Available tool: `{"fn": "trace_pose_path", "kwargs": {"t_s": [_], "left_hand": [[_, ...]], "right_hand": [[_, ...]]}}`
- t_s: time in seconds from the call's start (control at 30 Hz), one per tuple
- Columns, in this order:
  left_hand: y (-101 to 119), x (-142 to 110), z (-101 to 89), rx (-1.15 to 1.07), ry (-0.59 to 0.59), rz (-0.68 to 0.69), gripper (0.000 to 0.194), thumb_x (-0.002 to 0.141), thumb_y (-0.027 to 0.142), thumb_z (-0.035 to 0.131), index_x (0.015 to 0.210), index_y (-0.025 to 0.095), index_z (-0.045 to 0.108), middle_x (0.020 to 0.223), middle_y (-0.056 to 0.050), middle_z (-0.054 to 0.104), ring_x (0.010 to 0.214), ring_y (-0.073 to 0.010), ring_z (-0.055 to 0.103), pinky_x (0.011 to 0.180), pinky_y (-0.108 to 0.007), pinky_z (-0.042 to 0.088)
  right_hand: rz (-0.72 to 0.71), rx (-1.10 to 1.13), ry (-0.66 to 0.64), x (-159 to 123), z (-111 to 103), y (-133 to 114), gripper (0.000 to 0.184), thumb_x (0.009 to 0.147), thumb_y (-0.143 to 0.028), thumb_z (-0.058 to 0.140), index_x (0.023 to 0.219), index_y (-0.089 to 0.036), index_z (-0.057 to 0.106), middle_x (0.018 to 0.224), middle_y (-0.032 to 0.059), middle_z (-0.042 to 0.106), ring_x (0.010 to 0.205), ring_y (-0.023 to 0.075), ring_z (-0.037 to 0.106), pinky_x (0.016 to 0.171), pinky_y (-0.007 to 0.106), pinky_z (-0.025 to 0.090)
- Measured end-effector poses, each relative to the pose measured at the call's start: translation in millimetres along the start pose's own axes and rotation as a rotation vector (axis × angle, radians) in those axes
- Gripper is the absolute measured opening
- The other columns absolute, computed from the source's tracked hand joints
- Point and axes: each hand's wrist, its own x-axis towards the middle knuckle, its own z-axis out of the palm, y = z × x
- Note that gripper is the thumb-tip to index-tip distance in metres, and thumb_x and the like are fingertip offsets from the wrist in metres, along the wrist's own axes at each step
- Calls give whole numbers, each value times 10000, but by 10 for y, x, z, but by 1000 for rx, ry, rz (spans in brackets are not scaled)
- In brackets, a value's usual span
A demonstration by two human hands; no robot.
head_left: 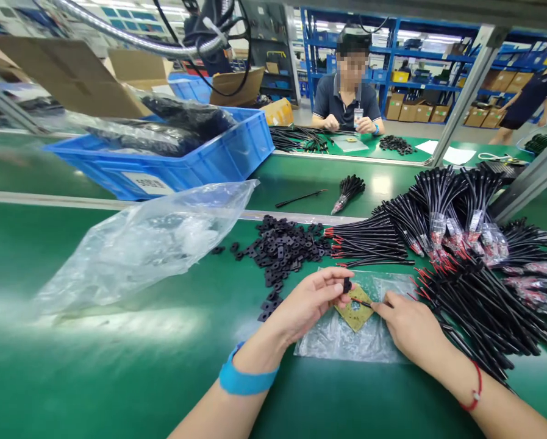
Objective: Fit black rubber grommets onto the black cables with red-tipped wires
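Between the thumb and fingers of my left hand (313,299) is a small black plastic piece (347,285). My right hand (408,323) pinches a short black cable (363,303) whose red wire end points at that piece; I cannot tell whether they touch. Beneath both hands lies a yellowish square pad (354,317) on a clear plastic bag (328,341). A heap of similar black pieces (285,247) spreads beyond my left hand. Rows of black cables with red ends (369,241) lie behind the pad, and a larger pile of cables (483,305) is right of my right hand.
A blue bin (236,146) with black bagged goods stands at the back left, before it a crumpled plastic bag (154,238). Tied cable bundles (438,207) are stacked at right. A metal post (465,91) rises there. Across the bench sits a co-worker (346,97).
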Motion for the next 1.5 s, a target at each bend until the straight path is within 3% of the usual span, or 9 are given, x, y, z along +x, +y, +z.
{"fn": "trace_pose_path", "kwargs": {"t_s": [0.07, 0.17, 0.3, 0.57, 0.77, 1.13, 1.3, 1.4, 1.5], "left_hand": [[6, 8, -4, 3, 28, 12, 304, 731, 261, 704, 991, 136, 606, 849, -34, 607, 645, -89, 535, 630, -253, 419], [-7, 16, 14, 56, 92, 24, 303, 719, 245, 714, 975, 131, 600, 741, 2, 573, 616, -87, 526, 609, -245, 410], [-56, 3, 82, 29, 83, -19, 324, 723, 271, 716, 983, 129, 586, 691, 8, 573, 597, -92, 531, 598, -242, 407], [-48, -53, 160, 10, 43, -50, 289, 721, 281, 724, 947, 138, 616, 680, 4, 578, 589, -93, 528, 591, -233, 404], [-69, -50, 154, 127, 57, 7, 261, 724, 296, 706, 923, 143, 634, 768, -13, 591, 605, -94, 513, 610, -253, 421], [-140, -33, 227, 150, 69, 30, 265, 690, 267, 727, 894, 159, 596, 757, 4, 578, 618, -102, 549, 616, -258, 460], [-201, -75, 319, -16, 22, -76, 279, 685, 289, 755, 853, 154, 579, 674, 5, 612, 573, -99, 572, 590, -234, 459], [-292, -82, 366, -87, 76, -126, 291, 664, 297, 770, 813, 152, 567, 641, 1, 627, 576, -107, 595, 614, -237, 471], [-385, -68, 387, -12, 139, -82, 283, 664, 330, 758, 766, 144, 571, 609, 11, 611, 519, -99, 573, 580, -233, 458]], "right_hand": [[45, 150, 51, -32, 13, 59, 330, 904, -123, 413, 1089, -242, 658, 842, 45, 648, 716, 158, 626, 627, 250, 493], [98, 425, 231, -121, 13, 129, 325, 938, -174, 351, 1087, -203, 638, 851, 48, 668, 761, 153, 636, 701, 269, 520], [37, 618, 393, -198, -39, 115, 319, 940, -196, 346, 1129, -180, 603, 794, 55, 651, 714, 156, 629, 657, 275, 532], [-4, 497, 329, -194, -18, 90, 321, 933, -171, 354, 1127, -197, 608, 918, 75, 673, 762, 168, 650, 702, 297, 541], [-17, 419, 287, -216, -9, 96, 328, 942, -173, 340, 1137, -192, 603, 861, 70, 655, 737, 169, 639, 670, 288, 526], [-49, 573, 491, -219, -78, 38, 259, 925, -184, 410, 1078, -186, 619, 773, 57, 635, 638, 146, 606, 571, 261, 513], [-131, 410, 486, -214, -53, 10, 271, 935, -165, 407, 1119, -177, 606, 743, 50, 609, 624, 144, 580, 573, 263, 490], [-133, 289, 512, -205, -37, -1, 264, 943, -152, 397, 1089, -166, 617, 722, 48, 596, 609, 141, 558, 578, 261, 466], [-102, 185, 523, -197, -50, -12, 269, 952, -167, 370, 981, -151, 637, 651, 37, 557, 556, 146, 513, 527, 269, 409]]}}
